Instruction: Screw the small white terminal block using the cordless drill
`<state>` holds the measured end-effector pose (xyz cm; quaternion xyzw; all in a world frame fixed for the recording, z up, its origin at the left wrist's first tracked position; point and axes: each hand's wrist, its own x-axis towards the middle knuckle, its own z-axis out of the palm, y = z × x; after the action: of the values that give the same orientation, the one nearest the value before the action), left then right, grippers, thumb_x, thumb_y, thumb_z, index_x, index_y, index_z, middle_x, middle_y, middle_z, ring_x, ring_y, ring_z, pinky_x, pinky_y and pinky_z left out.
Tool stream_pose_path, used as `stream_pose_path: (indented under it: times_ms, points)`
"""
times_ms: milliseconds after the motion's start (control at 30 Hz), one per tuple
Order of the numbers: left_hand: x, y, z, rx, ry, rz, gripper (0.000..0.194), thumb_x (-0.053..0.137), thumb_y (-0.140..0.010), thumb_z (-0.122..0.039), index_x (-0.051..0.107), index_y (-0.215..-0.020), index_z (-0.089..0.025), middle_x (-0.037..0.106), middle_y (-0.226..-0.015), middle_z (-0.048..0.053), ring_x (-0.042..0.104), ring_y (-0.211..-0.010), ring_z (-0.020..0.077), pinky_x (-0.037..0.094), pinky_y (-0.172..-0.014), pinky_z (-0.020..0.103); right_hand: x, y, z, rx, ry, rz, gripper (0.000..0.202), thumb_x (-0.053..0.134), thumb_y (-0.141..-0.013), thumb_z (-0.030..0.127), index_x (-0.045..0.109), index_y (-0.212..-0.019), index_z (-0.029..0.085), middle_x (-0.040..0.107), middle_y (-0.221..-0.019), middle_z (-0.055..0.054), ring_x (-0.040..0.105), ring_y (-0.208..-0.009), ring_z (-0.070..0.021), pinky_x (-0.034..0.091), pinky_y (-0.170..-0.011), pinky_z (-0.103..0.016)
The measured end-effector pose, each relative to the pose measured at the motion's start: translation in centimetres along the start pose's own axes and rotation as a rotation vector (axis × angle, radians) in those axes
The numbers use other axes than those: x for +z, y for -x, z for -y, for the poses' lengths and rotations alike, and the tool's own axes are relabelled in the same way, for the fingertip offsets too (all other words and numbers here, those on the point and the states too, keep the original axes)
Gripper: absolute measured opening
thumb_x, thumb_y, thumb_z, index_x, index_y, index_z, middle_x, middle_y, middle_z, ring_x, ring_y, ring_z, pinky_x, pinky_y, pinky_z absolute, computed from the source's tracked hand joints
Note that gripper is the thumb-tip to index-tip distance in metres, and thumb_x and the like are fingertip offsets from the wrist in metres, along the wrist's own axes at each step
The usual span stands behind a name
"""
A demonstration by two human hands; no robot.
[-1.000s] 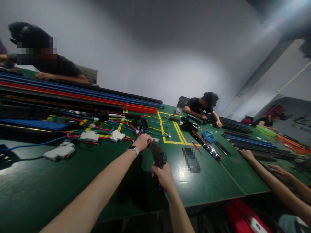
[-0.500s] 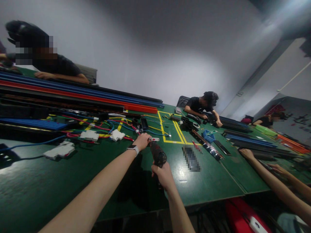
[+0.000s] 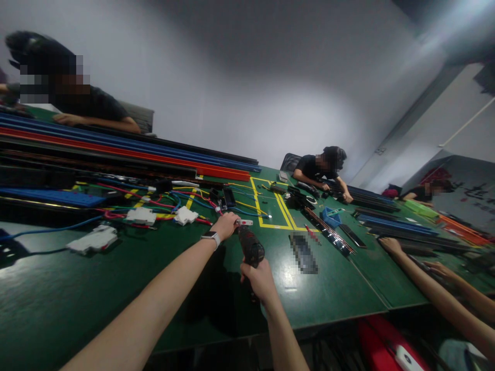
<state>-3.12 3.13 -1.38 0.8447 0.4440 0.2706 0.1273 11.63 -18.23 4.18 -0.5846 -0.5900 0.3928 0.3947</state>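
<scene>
While the right hand wraps the handle of a power drill, inward from the surface's near edge, the left hand is at a white piece, grip hidden; the drill seems weighty, rigid, best held by its handle.

Above a glossy green tabletop, the bare right hand grips a black pistol-shaped power drill; at the drill's twelve o'clock is a small white piece with a red mark, held from ten o'clock by the left hand; at nine o'clock lies a jagged white plastic block; at one o'clock, yellow tape lines; at three o'clock, a dark pixelated rectangular slab.
</scene>
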Motion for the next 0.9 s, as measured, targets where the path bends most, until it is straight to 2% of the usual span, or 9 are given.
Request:
stream_pose_path:
  times_ms: [900]
  points:
    - [0.04, 0.09, 0.11, 0.033, -0.017, -0.014, 0.028, 0.051, -0.097, -0.029, 0.071, -0.115, -0.020, 0.067, -0.110, 0.010, 0.058, -0.110, 0.0215, 0.044, -0.102, 0.035, 0.07, -0.03, -0.30, -0.023, -0.010, -0.017, 0.010, 0.054, -0.075, 0.020, 0.064, -0.076, 0.018, 0.064, -0.059, 0.000, 0.061, -0.061, -0.0164, 0.043, -0.062, -0.024]
